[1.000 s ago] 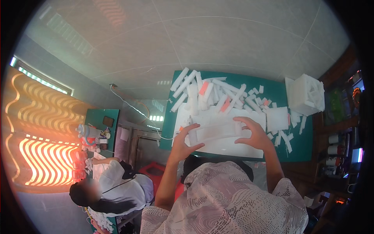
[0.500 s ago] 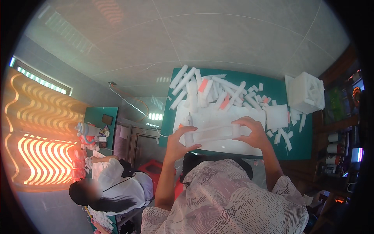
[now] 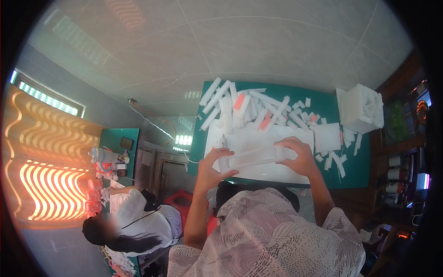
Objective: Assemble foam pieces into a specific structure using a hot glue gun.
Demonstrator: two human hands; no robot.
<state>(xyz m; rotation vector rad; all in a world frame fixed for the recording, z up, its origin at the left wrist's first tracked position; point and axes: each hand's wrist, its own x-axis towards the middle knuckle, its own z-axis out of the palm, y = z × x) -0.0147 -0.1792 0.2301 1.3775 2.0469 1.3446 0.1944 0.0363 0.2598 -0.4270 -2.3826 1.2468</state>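
Note:
Between my hands, raised over the white board [image 3: 272, 177], is a long rectangular frame of white foam strips [image 3: 253, 162]. My left hand [image 3: 213, 168] grips its left end, thumb below and fingers above. At the right end, the thumb and fingers of my right hand [image 3: 299, 157] pinch the short side. Just beyond my left fingers, a slim pale tool with a pointed tip [image 3: 223, 141] lies on the board, partly hidden by the hand. Farther back spreads a pile of loose white foam strips [image 3: 226, 113], with a few pink pieces among them.
A square foam sheet [image 3: 327, 137] and small offcuts [image 3: 339, 164] lie right of the board on the green table [image 3: 197, 150]. A boxy foam structure [image 3: 363, 109] stands at the back right. Left, a person in white [image 3: 143, 217] works at another green table near a red stool [image 3: 179, 199].
The foam frame has tilted slightly, its long sides now looking closer together. Both hands keep their holds and have hardly moved.

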